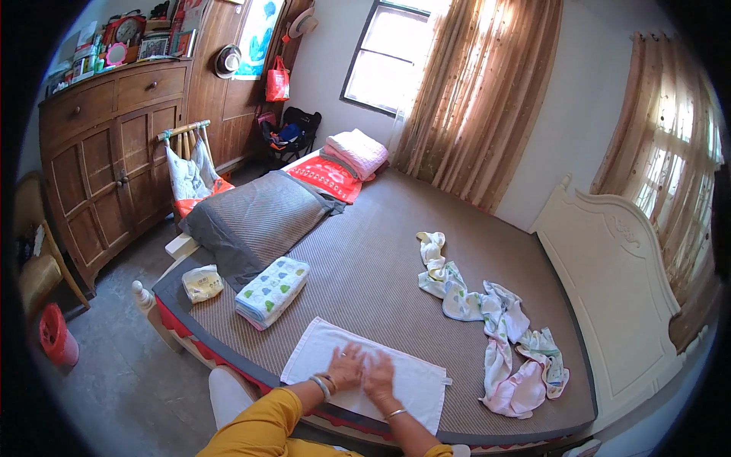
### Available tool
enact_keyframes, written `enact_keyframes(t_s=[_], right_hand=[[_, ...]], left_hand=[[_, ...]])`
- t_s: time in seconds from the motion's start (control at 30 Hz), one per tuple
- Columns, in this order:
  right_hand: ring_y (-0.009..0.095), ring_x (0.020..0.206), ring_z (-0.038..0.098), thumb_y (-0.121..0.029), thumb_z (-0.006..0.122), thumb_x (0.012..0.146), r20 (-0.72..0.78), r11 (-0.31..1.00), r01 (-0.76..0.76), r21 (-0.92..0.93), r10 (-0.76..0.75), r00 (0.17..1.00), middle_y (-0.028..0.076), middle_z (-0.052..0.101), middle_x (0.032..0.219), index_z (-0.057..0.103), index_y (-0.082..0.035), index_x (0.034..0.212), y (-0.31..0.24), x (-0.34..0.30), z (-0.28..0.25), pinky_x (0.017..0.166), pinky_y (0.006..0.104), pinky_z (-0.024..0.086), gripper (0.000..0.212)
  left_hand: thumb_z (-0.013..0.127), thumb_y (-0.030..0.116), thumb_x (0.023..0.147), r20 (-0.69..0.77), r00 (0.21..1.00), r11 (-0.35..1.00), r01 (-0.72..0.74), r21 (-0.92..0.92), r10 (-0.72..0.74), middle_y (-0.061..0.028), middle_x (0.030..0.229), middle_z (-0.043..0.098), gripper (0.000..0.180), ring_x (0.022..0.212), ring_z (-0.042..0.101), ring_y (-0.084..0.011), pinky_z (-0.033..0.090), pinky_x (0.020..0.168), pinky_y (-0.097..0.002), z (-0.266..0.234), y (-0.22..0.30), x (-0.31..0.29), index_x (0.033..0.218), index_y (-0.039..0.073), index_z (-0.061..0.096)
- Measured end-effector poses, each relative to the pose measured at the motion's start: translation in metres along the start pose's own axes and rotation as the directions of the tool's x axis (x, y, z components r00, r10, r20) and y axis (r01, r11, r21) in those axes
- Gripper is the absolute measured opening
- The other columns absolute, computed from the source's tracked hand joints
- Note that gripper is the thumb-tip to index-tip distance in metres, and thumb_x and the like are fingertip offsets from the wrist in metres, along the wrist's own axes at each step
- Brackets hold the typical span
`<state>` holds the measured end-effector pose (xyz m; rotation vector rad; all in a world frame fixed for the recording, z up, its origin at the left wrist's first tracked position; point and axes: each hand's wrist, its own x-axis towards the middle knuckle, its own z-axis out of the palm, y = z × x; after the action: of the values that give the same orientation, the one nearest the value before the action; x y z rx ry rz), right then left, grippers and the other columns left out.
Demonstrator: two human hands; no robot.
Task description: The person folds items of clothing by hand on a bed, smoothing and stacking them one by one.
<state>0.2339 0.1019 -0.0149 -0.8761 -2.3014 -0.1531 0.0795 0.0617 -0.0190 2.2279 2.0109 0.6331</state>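
Head view: white towel (417,382) lies under left hand (348,369) and right hand (378,379), about equally near, long axis running left-right along the bed (365,251) edge. Left fingers slightly apart; right fingers too blurred to tell.

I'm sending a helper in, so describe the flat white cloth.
Find the wide grey-brown striped mattress. At its near edge, a white rectangular cloth lies beneath the left hand and right hand. It is spread flat, unlike the folded white blanket with green shapes beside it.
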Motion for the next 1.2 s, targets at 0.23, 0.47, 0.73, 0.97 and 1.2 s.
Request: enact_keyframes(t_s=[0.23,0.47,0.73,0.97,1.2], right_hand=[[0.044,0.126,0.047,-0.03,0.061,0.086,0.214,0.974,-0.224,0.018,0.215,0.953,0.026,0.054,0.132,0.059,-0.004,0.129,0.033,-0.077,-0.054,0.109,0.0585,0.031,0.049],[0.044,0.12,0.044,-0.024,0.067,0.078,0.007,0.79,-0.523,-0.32,0.553,0.833,0.026,0.05,0.129,0.062,0.002,0.107,0.098,-0.201,-0.142,0.104,0.0554,0.035,0.04],[0.039,0.114,0.051,-0.026,0.07,0.075,0.181,0.796,-0.552,-0.249,0.598,0.781,0.018,0.059,0.119,0.064,-0.001,0.104,0.048,-0.195,-0.134,0.096,0.051,0.041,0.039],[0.028,0.054,0.06,-0.018,0.061,0.081,0.242,0.843,-0.537,0.031,0.515,0.823,0.013,0.065,0.07,0.066,-0.004,0.074,0.087,-0.126,-0.153,0.053,0.0399,0.05,0.017],[0.012,0.059,0.054,-0.007,0.054,0.09,-0.272,0.684,-0.348,0.641,0.627,0.73,0.002,0.061,0.075,0.059,0.003,0.123,0.057,-0.001,-0.255,0.054,0.0278,0.047,0.035]], left_hand=[[0.045,0.032,0.094,0.08,0.996,0.999,0.045,0.013,-0.046,-0.0251,0.149,0.038,0.054,0.14,0.033,-0.0446,0.023,0.107,-0.0697,-0.037,-0.045,-0.075,0.141,0.004,0.045],[0.067,0.031,0.083,-0.153,0.937,0.949,0.309,-0.058,-0.314,-0.0224,0.141,0.042,0.061,0.137,0.035,-0.0413,0.024,0.11,-0.0623,-0.083,-0.091,-0.172,0.134,0.0,0.05],[0.061,0.019,0.082,-0.169,0.904,0.916,0.366,-0.165,-0.392,-0.0209,0.125,0.056,0.026,0.131,0.041,-0.0424,0.03,0.108,-0.0555,-0.065,-0.069,-0.159,0.101,0.001,0.065],[0.054,0.02,0.082,-0.137,0.857,0.788,0.378,-0.486,-0.496,-0.0303,0.089,0.065,0.027,0.084,0.064,-0.0478,0.051,0.077,-0.0541,-0.102,-0.076,-0.075,0.084,-0.004,0.065],[0.049,0.004,0.093,-0.649,0.633,0.539,-0.401,-0.741,-0.422,-0.0145,0.076,0.066,0.025,0.063,0.064,-0.0235,0.051,0.059,-0.0317,-0.234,-0.015,-0.018,0.111,-0.002,0.065]])
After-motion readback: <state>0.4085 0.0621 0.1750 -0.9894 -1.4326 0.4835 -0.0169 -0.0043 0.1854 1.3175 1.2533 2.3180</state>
